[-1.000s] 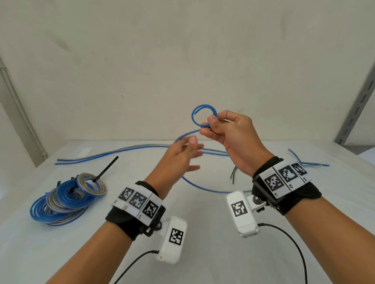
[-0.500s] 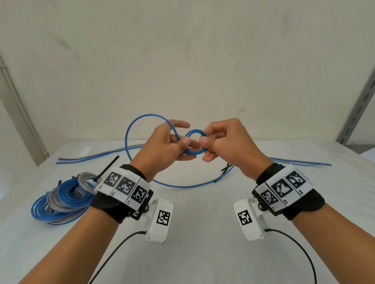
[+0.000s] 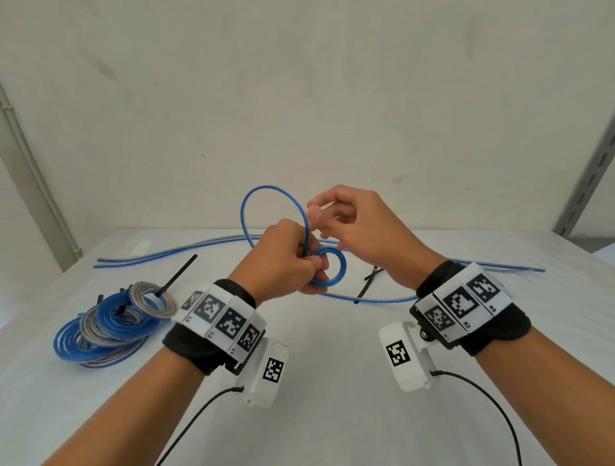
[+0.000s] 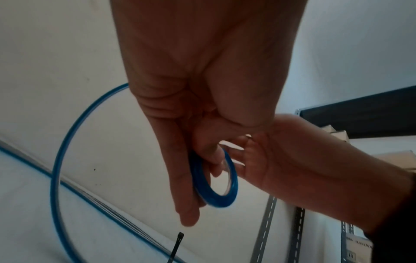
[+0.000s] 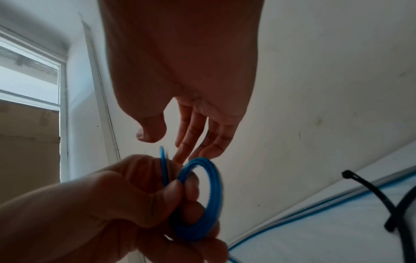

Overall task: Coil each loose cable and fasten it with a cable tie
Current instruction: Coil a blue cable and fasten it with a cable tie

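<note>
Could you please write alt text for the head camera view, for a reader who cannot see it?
The left hand grips a small blue cable coil above a white table, while the open right hand hovers beside a larger loose loop. Finished tied coils lie at left.

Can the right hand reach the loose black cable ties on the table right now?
Probably yes: the right hand holds nothing, and the loose black cable ties lie below it on the white table, with nothing covering them.
</note>
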